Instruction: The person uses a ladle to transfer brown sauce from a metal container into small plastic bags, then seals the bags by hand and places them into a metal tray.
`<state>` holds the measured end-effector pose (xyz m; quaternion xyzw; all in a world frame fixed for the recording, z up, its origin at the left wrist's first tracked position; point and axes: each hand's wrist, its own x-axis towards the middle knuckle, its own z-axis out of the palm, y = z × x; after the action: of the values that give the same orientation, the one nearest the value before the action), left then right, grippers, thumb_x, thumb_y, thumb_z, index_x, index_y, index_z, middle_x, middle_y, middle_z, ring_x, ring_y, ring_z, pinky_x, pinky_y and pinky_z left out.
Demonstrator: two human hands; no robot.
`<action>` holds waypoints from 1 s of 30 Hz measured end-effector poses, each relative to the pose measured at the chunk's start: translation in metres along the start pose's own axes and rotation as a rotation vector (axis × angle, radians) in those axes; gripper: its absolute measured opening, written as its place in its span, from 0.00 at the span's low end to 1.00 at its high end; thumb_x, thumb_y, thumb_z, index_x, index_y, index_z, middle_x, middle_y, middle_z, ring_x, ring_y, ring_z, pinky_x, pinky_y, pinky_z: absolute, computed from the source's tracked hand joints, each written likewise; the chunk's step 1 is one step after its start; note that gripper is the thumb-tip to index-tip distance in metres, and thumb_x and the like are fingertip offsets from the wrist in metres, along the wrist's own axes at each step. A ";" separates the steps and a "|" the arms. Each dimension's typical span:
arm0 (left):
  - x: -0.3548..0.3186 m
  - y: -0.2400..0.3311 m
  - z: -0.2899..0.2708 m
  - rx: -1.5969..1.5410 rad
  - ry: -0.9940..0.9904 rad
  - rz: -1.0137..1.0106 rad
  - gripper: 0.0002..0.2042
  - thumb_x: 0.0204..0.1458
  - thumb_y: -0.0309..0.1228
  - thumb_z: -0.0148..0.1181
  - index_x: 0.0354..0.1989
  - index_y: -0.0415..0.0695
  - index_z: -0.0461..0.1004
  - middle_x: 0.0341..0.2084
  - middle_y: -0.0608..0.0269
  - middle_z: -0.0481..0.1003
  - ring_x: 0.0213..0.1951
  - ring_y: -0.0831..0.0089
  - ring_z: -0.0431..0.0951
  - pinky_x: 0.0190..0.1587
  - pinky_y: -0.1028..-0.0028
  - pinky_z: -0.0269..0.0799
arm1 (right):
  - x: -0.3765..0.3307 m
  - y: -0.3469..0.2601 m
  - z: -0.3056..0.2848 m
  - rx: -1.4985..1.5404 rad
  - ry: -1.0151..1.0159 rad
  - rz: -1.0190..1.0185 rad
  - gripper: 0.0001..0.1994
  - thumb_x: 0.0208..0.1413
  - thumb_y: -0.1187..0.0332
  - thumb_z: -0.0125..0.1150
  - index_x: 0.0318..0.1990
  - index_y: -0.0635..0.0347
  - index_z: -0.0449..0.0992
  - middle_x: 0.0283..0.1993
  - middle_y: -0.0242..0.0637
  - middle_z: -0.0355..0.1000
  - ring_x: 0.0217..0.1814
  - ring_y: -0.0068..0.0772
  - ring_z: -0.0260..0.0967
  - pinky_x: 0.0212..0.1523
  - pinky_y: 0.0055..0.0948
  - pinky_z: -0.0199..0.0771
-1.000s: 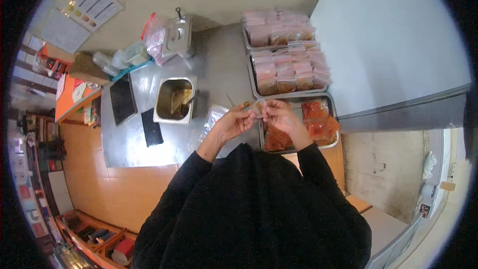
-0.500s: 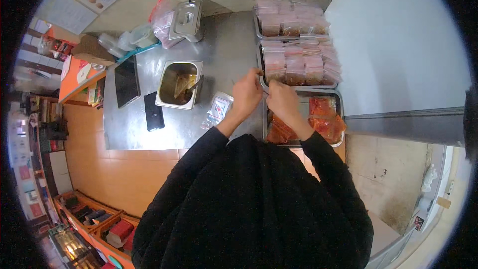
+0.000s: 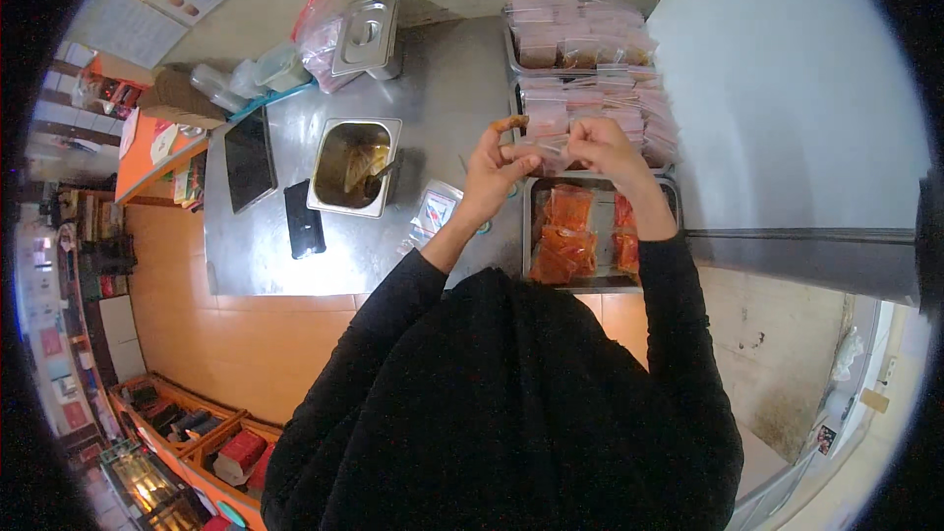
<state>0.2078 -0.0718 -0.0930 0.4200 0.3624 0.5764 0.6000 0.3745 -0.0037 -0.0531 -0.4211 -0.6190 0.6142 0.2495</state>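
Observation:
Pinched between my two hands is a small clear plastic bag [image 3: 553,154], stretched sideways above the near edge of the filled bags. My left hand [image 3: 494,173] grips its left end with thumb and fingers, the index finger raised and brownish at the tip. At the other end, my right hand [image 3: 607,149] is closed on the bag's edge. Just below them is a metal tray [image 3: 605,206] with flat bags of orange-red filling [image 3: 568,236]. Beyond my hands, rows of small filled zip bags [image 3: 644,98] stand in another tray. What the held bag contains is hard to make out.
Left on the steel table [image 3: 442,69] are a deep metal pan [image 3: 324,199] with brownish liquid and a utensil, a black phone [image 3: 305,221], a dark tablet [image 3: 251,162], a pack of clear bags [image 3: 433,214] and a lidded container [image 3: 366,39]. A pale panel [image 3: 787,108] rises at right.
My right hand has moved right and away from my left, drawing the clear bag out between them. The left hand has shifted slightly. More of the orange-red bags shows now.

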 end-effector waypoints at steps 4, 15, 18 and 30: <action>-0.002 0.015 0.006 0.003 0.080 0.010 0.24 0.44 0.19 0.51 0.50 0.40 0.51 0.27 0.58 0.72 0.30 0.76 0.73 0.35 0.79 0.68 | -0.011 -0.020 0.024 -0.352 0.296 -0.649 0.10 0.39 0.67 0.60 0.27 0.64 0.70 0.23 0.29 0.65 0.27 0.22 0.63 0.29 0.22 0.62; -0.010 0.024 0.007 -0.001 0.151 0.104 0.23 0.45 0.19 0.50 0.51 0.37 0.52 0.27 0.56 0.73 0.32 0.73 0.73 0.37 0.77 0.68 | -0.014 -0.012 0.025 -0.223 0.284 -0.468 0.09 0.38 0.67 0.61 0.24 0.63 0.73 0.22 0.32 0.68 0.27 0.24 0.64 0.30 0.22 0.63; -0.011 0.025 0.006 0.055 0.144 0.146 0.23 0.45 0.18 0.49 0.51 0.39 0.51 0.28 0.55 0.72 0.33 0.75 0.72 0.37 0.79 0.67 | -0.018 -0.011 0.024 -0.235 0.269 -0.391 0.08 0.38 0.68 0.61 0.23 0.63 0.72 0.21 0.33 0.68 0.24 0.23 0.64 0.28 0.21 0.63; -0.012 0.046 0.010 -0.083 0.242 0.287 0.27 0.40 0.15 0.53 0.50 0.41 0.52 0.34 0.48 0.70 0.35 0.69 0.73 0.38 0.74 0.69 | -0.019 -0.026 0.024 -0.363 0.259 -0.513 0.07 0.39 0.69 0.61 0.22 0.63 0.71 0.21 0.34 0.68 0.24 0.25 0.64 0.28 0.23 0.62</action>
<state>0.1981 -0.0858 -0.0474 0.3698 0.3442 0.7167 0.4807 0.3592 -0.0294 -0.0271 -0.3637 -0.7671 0.3527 0.3935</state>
